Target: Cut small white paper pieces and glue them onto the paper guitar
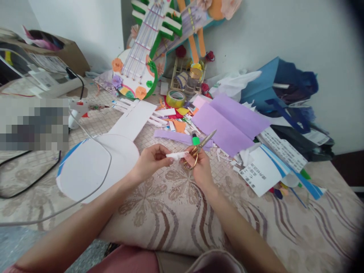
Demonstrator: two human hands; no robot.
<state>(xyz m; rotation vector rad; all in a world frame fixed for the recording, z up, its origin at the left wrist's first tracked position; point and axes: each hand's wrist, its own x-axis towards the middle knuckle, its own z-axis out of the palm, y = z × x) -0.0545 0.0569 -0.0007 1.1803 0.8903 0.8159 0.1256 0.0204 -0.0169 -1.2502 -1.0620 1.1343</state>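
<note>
A small white strip (176,155), which looks like paper or card, is stretched between my two hands. My left hand (153,161) pinches its left end between thumb and fingers. At the right end, the thumb of my right hand (200,167) presses on the strip. That same hand also keeps hold of gold-handled scissors (207,139), whose blades point up and to the right, away from the strip. Left of my hands lies a white guitar-shaped cutout (99,163) with a round body and a long neck. Just beyond the scissors is a bright green capped item (195,139).
Paper scraps (178,123), a roll of yellow tape (175,98) and purple paper (227,121) lie beyond my hands. A decorated guitar model (142,57) leans at the back. A grey cable (106,170) crosses the cutout. A glue gun (78,112) stands left; a blue bag (261,83) sits right.
</note>
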